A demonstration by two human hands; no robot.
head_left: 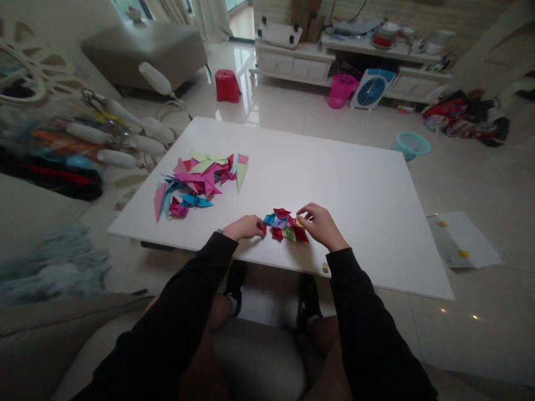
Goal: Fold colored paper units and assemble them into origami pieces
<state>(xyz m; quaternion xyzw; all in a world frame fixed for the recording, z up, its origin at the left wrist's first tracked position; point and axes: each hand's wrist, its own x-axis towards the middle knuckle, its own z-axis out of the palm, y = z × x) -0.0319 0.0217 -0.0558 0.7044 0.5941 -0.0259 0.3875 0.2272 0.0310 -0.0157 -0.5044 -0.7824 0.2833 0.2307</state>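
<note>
A cluster of small folded paper pieces [279,221] in red, blue, lilac, pink and green lies near the front edge of the white table [326,184]. At its left end, my left hand [246,227] has its fingers closed on a red folded paper piece [263,229]. On the opposite side, my right hand [317,223] pinches a yellow folded paper piece [299,220] between thumb and fingers. Whether the pieces are joined or just touching is too small to tell.
A heap of folded papers [203,175] in pink, green and blue covers the table's left part. A small sticker [325,268] marks the front edge. Beyond the table are a red stool [227,86], a pink bin [341,91] and a blue basket [412,144]. A floor lamp [152,131] stands left.
</note>
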